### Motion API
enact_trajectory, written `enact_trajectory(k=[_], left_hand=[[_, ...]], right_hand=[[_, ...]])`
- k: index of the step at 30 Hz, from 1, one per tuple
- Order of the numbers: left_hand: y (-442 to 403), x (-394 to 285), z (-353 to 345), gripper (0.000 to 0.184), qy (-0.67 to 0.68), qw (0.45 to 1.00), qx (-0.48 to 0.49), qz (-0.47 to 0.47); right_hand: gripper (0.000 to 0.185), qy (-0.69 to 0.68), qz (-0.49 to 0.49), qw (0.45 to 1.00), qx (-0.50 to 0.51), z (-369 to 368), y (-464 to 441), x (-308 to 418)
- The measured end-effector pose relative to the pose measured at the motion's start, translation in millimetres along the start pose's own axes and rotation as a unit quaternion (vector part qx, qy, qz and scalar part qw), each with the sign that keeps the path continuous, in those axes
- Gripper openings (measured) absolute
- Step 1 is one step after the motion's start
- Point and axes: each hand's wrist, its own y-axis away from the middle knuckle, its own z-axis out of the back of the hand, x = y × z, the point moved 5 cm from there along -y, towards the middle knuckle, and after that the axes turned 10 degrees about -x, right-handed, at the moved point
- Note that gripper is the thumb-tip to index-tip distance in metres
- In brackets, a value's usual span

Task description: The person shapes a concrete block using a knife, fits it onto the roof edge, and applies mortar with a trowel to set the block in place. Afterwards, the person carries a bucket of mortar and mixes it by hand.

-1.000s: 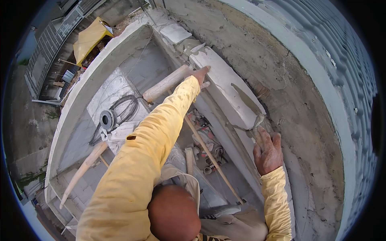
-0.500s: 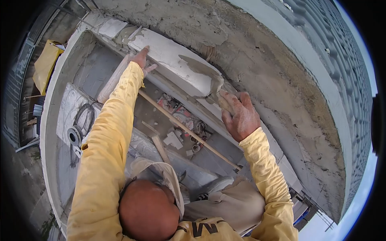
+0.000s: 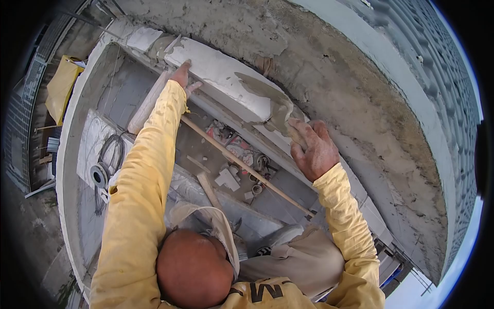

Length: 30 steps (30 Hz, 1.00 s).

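A long white block [image 3: 218, 72] lies along the wall ledge, with a patch of wet grey mortar [image 3: 257, 87] smeared over its right part. My left hand [image 3: 181, 77] rests against the block's near edge toward its left end, fingers apart. At the block's right end, my right hand [image 3: 318, 149] is closed around the handle of a trowel [image 3: 296, 131]. The trowel's blade, coated in mortar, meets the end of the block; the palm hides part of the handle.
Behind the block rises a rough cement wall [image 3: 350, 87]. Below, a wooden pole [image 3: 247, 172] slants across an opening above scattered debris [image 3: 229, 177]. Coiled wire [image 3: 109, 152] lies at left, beyond which is a yellow sheet [image 3: 63, 90]. Roof tiles [image 3: 427, 56] stand upper right.
The view has shifted slightly, moving the scene a little right and down. My right hand with the trowel has moved slightly rightward; my left hand stays at the block.
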Motion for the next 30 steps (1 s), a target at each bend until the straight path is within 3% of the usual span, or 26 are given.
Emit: enact_trajectory(k=[3, 5, 9, 10, 14, 19, 23, 25, 26, 29, 30], left_hand=[[-3, -8, -6, 0.057, 0.005, 0.999, 0.035, -0.018], [-10, 7, -3, 0.057, -0.008, 0.998, 0.06, -0.018], [11, 3, -5, 0.064, 0.028, 1.0, -0.005, -0.002], [14, 4, -6, 0.066, 0.024, 1.0, -0.012, -0.015], [-8, 19, -4, 0.067, 0.024, 0.996, -0.076, -0.04], [-7, 26, 0, 0.064, 0.012, 0.997, -0.074, -0.029], [-8, 39, -4, 0.063, 0.006, 0.997, -0.049, -0.056], [-43, 56, 9, 0.064, 0.01, 0.998, -0.036, -0.043], [-75, 66, 18, 0.063, -0.134, 0.98, -0.006, -0.146], [-39, 58, 0, 0.059, -0.248, 0.938, 0.009, -0.241], [-2, 54, -8, 0.056, -0.068, 0.988, 0.0, -0.137]], right_hand=[[0.053, 0.053, -0.023, 0.996, 0.066, 2, -3, -6], [0.052, -0.063, -0.041, 0.997, 0.032, 24, -2, 0], [0.047, -0.138, -0.075, 0.986, 0.055, 49, 7, -10], [0.044, -0.215, -0.201, 0.95, 0.101, 48, 16, -13], [0.041, -0.244, -0.262, 0.924, 0.134, 31, 44, -42], [0.039, -0.374, -0.418, 0.813, 0.153, 24, 86, -60], [0.039, -0.397, -0.441, 0.789, 0.159, 35, 112, -77], [0.039, -0.347, -0.345, 0.859, 0.153, 45, 118, -90], [0.039, -0.366, -0.359, 0.848, 0.135, 54, 119, -90], [0.039, -0.366, -0.373, 0.848, 0.091, 72, 125, -92], [0.04, -0.377, -0.376, 0.842, 0.086, 72, 124, -91]])
